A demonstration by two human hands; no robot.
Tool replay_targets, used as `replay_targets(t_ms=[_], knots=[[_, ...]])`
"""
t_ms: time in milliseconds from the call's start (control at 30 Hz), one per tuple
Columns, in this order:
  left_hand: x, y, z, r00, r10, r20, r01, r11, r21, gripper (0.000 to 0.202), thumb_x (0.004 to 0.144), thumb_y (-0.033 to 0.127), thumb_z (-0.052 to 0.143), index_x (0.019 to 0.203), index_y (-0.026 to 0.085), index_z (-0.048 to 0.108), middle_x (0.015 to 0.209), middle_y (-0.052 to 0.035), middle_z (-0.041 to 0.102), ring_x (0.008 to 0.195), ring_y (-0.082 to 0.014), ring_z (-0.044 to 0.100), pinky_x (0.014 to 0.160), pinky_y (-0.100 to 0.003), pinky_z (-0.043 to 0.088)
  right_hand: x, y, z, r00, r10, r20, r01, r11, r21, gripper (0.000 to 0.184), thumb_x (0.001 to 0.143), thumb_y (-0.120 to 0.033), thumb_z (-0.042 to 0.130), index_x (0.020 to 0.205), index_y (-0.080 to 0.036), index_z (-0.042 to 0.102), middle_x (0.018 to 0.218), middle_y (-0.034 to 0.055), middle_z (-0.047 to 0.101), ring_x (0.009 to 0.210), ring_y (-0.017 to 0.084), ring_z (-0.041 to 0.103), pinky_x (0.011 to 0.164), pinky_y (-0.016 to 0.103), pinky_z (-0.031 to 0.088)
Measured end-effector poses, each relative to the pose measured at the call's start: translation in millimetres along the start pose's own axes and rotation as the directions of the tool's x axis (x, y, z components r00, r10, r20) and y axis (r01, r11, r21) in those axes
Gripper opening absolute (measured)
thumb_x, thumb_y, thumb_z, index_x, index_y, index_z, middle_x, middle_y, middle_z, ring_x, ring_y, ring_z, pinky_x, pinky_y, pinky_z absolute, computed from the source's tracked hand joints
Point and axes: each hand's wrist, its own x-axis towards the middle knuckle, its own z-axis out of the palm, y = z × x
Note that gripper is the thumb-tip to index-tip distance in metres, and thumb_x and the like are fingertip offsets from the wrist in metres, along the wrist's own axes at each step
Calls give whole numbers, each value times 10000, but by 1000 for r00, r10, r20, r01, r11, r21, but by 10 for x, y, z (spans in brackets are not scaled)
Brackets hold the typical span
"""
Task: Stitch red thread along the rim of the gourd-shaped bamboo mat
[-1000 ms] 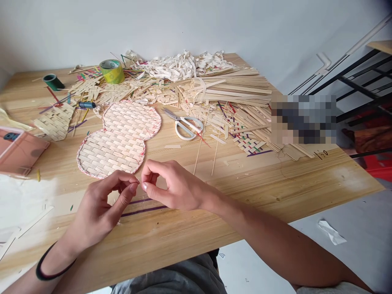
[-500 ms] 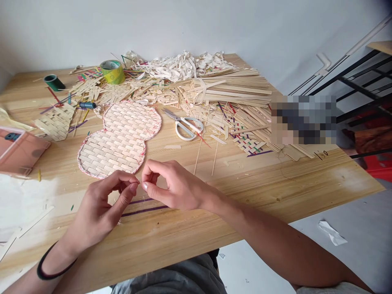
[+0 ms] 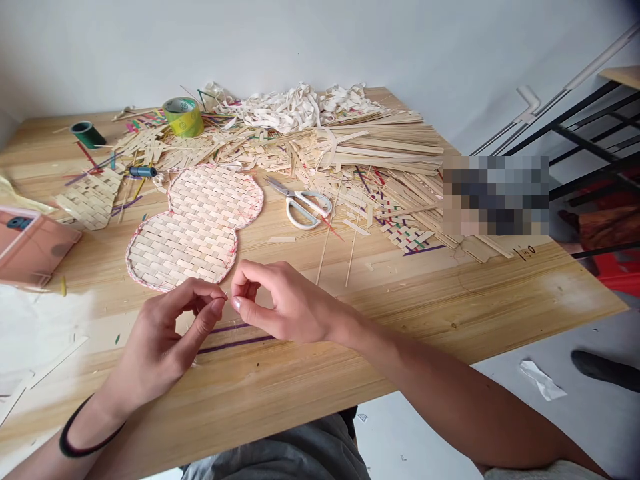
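Observation:
My left hand is closed in a pinch, thumb against forefinger, above the table near its front. Facing it, almost fingertip to fingertip, my right hand pinches too. Something tiny and thin shows between the two sets of fingertips, too small to name. Just beyond my hands lies a flat woven mat in a two-lobed outline, edged with pink-and-white stitching. Purple strips lie on the table below my fingers. White-handled scissors rest to the right of the mat, blades pointing up and left.
Loose pale strips, a tied strip bundle and white ribbon cover the back. Yellow tape, a green thread spool, a blue spool and a pink box stand left. A dark foot is on the floor right.
A dark foot has come into view on the floor at the right. My two hands keep the same pinching pose, with no visible shift.

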Motion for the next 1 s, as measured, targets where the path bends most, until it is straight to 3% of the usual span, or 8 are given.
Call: replay_targets(t_ms=[267,1000], knots=[[-20,-30,-6,999,-34,23,35,999,-11,182,1065,351,601,1032,206,707,888,-7,741,785,-152,682,708,-249,517,10,-4,-7,1000,7,12,-7,1000,6,82,964,-195,618,911,-203,556,829,-4,657,781,150,616,763,280,486],[-10,-30,-3,999,-5,43,7,999,-49,119,1066,301,612,1063,226,704,894,-1,742,790,-140,676,707,-244,518,5,-10,-5,1000,19,18,-19,1000,7,86,968,-188,616,910,-207,556,822,-4,664,782,154,624,771,281,490]])
